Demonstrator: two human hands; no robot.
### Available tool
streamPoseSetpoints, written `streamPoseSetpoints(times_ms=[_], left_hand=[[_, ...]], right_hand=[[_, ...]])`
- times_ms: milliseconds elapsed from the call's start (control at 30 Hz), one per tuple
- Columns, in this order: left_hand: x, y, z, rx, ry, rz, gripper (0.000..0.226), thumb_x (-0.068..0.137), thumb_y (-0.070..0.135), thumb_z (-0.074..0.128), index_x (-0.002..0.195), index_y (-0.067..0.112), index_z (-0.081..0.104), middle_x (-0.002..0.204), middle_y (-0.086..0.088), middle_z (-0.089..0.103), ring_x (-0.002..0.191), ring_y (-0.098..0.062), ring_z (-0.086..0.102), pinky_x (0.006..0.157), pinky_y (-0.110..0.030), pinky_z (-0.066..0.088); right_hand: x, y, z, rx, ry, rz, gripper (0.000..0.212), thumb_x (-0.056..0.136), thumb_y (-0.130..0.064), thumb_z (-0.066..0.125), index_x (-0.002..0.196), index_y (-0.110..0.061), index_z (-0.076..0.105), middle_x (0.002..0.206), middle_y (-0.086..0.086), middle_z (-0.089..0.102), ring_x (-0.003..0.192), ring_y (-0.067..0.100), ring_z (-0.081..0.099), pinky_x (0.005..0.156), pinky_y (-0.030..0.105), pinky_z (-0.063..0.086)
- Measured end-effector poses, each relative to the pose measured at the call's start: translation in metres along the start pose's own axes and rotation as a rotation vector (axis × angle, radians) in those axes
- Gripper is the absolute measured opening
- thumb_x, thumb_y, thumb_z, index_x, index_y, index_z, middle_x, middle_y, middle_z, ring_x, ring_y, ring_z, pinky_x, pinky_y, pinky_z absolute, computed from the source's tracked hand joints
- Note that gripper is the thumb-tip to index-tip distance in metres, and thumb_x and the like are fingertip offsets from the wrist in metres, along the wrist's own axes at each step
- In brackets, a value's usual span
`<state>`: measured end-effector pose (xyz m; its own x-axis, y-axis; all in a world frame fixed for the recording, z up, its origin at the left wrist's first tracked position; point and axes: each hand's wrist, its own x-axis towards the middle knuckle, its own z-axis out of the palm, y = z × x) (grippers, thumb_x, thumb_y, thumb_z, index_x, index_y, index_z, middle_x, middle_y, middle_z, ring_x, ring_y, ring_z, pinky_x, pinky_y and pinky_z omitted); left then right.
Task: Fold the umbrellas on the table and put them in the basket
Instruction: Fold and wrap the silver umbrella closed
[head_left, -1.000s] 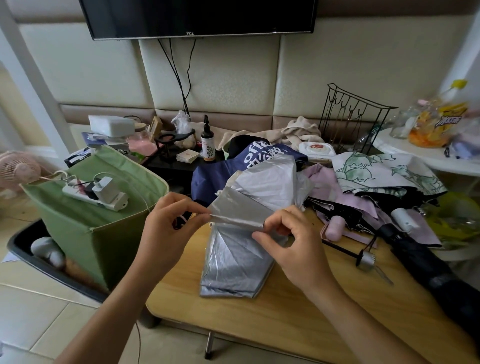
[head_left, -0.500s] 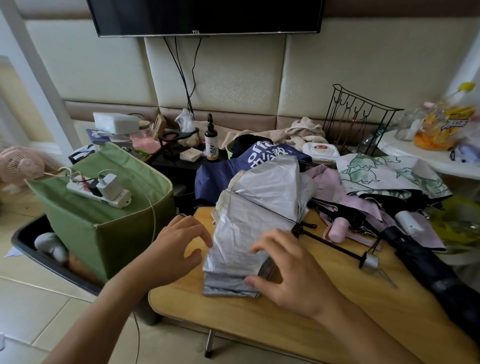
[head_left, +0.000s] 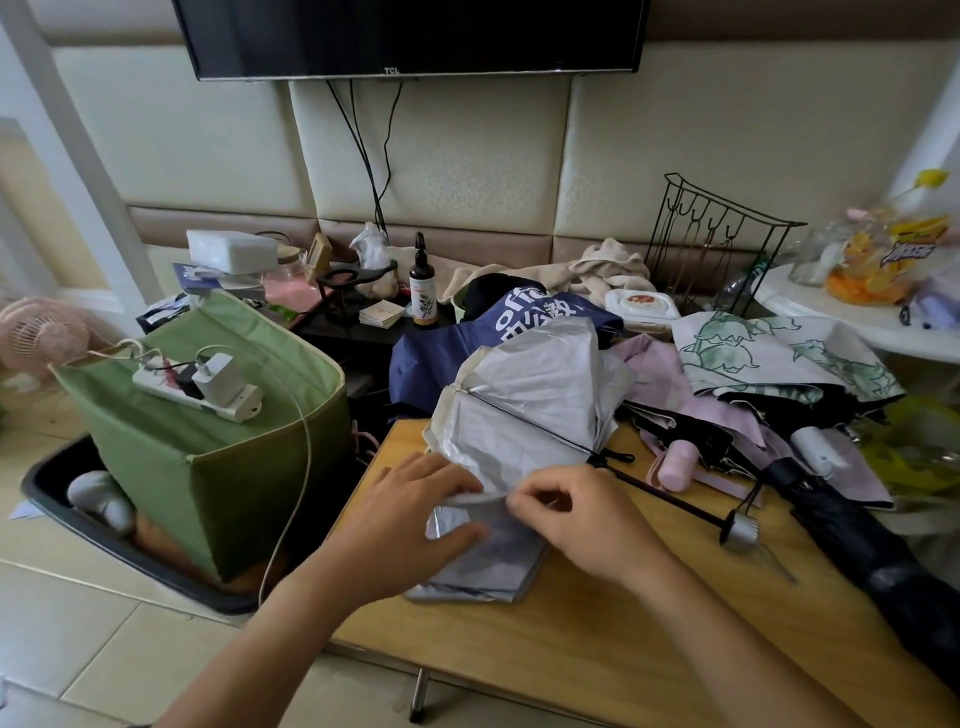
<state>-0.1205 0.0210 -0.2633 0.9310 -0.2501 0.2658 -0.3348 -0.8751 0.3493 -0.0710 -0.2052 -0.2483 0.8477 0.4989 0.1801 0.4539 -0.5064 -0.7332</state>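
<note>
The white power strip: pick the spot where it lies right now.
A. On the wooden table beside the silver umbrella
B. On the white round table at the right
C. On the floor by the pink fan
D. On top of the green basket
D: the white power strip with its plugged-in charger lies across the top of the green basket, left of the wooden table.

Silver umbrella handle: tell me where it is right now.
In the head view the silver umbrella handle lies on the wooden table, right of the right hand and just left of the folded black umbrella.
</note>
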Motion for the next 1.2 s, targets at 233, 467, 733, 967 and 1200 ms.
streamPoseSetpoints(times_ms=[233,467,733,967,1200], left_hand=[[0.015,0.005,-0.011,-0.178,0.449,-0.061,0.024,0.082,0.004,0.076,0.094,0.024,0.073,0.092,0.017,0.064,0.087,-0.005,0.059,0.076,-0.036,0.052],[0.03,0.014,-0.013,-0.298,0.601,-0.082,0.038,0.077,-0.005,0.077,0.104,0.02,0.072,0.099,0.011,0.064,0.095,-0.008,0.061,0.082,-0.03,0.052],[0.021,0.014,-0.005,-0.202,0.169,0.002,0.029,0.086,0.038,0.077,0.107,0.034,0.059,0.103,0.021,0.052,0.097,0.0,0.054,0.081,-0.021,0.047],[0.01,0.022,0.005,0.004,-0.533,0.071,0.07,0.071,0.06,0.083,0.129,0.043,0.048,0.129,0.02,0.037,0.119,-0.004,0.03,0.101,-0.021,0.029],[0.009,0.021,-0.001,-0.179,-0.261,0.076,0.011,0.089,0.036,0.075,0.097,0.032,0.068,0.096,0.016,0.059,0.096,-0.004,0.055,0.083,-0.023,0.05]], right_hand=[[0.017,-0.008,-0.024,0.117,-0.004,-0.104,0.042,0.082,-0.05,0.081,0.12,-0.038,0.066,0.119,-0.02,0.066,0.114,-0.001,0.059,0.09,0.014,0.047],[0.032,0.031,-0.014,-0.141,0.185,-0.193,0.019,0.092,-0.021,0.075,0.111,-0.023,0.077,0.107,-0.006,0.073,0.099,0.007,0.065,0.085,0.02,0.051],[0.06,0.062,-0.021,0.259,0.582,0.461,0.048,0.099,-0.033,0.064,0.06,-0.012,0.045,0.054,0.005,0.047,0.054,0.029,0.055,0.055,0.033,0.035],[0.065,0.065,-0.022,-0.043,0.626,0.505,0.052,0.095,-0.036,0.066,0.054,-0.007,0.051,0.046,0.003,0.048,0.051,0.025,0.051,0.047,0.033,0.026],[0.064,0.062,-0.023,0.213,0.533,0.265,0.034,0.091,-0.037,0.071,0.073,-0.01,0.06,0.062,-0.004,0.057,0.064,0.015,0.052,0.062,0.036,0.038]])
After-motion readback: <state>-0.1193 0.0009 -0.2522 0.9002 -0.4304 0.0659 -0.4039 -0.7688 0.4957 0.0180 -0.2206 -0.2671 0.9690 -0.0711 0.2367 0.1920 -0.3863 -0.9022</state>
